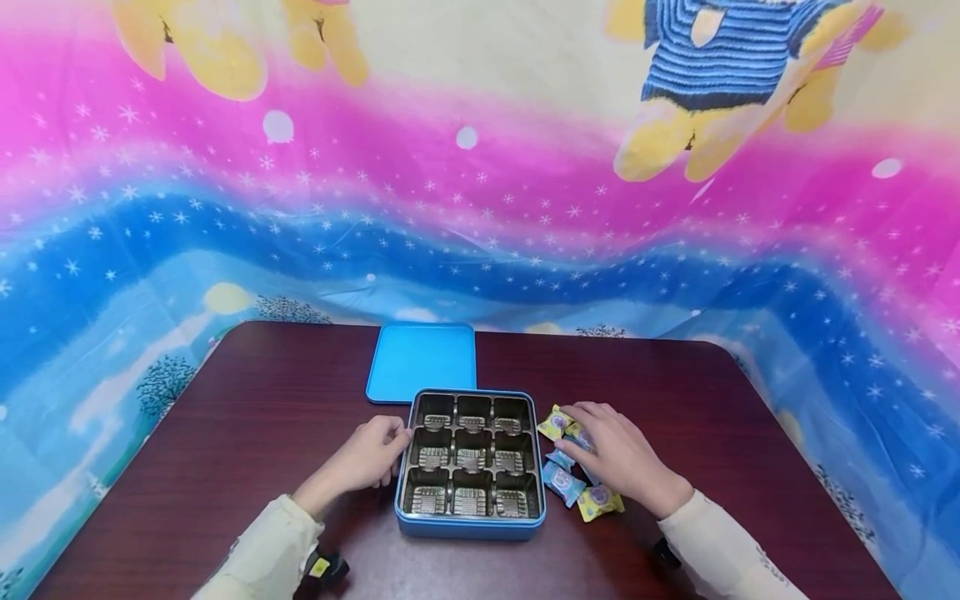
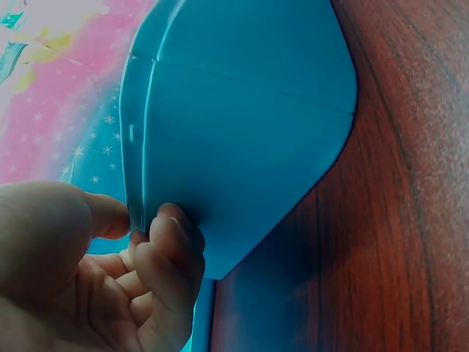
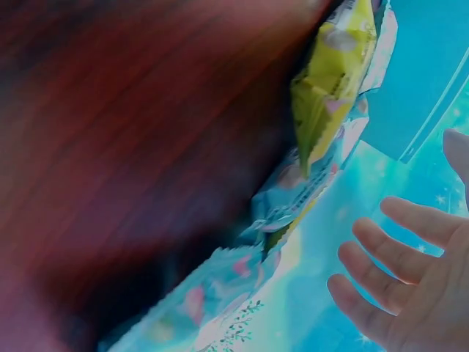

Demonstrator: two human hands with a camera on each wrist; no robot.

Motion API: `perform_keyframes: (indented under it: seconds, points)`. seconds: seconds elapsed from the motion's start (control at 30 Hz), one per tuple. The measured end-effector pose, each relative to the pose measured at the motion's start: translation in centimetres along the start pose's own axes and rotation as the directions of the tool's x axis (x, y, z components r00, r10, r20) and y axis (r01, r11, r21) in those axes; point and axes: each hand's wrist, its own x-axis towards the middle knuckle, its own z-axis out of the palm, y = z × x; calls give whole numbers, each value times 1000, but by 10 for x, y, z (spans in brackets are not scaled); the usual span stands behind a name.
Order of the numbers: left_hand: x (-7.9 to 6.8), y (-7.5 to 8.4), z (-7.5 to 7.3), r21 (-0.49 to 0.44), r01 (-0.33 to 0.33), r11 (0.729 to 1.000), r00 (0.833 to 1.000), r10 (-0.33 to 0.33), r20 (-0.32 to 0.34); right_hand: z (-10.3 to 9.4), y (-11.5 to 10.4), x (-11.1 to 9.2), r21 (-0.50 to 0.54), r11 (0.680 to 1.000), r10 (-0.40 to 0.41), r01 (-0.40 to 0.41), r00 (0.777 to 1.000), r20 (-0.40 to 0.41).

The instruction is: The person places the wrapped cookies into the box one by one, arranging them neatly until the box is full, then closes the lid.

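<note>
A square blue tin box (image 1: 471, 530) stands at the middle of the table, with a dark plastic insert (image 1: 472, 437) divided into several bare compartments. At its left side my left hand (image 1: 367, 454) pinches the rim; thumb and curled fingers lie on either side of that edge in the left wrist view, against the blue tin wall (image 2: 242, 132). Several small wrapped candies lie right of the tin, among them a yellow one (image 1: 600, 504) and a light blue one (image 1: 562, 483). Over this pile is my right hand (image 1: 618, 450), its fingers spread and holding nothing in the right wrist view.
Behind the tin, slightly left, lies its flat blue lid (image 1: 423, 362). The dark red-brown wooden table (image 1: 247, 400) reaches back to a printed cloth backdrop (image 1: 480, 208). A black strap device with a yellow mark (image 1: 322, 568) sits at my left wrist.
</note>
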Motion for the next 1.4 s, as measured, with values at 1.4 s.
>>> perform_keyframes:
  seconds: [1.4]
  points:
    - [-3,-12,-3,-174,-105,979,991,118,69,-9,35,-37,105,991,68,-78,993,92]
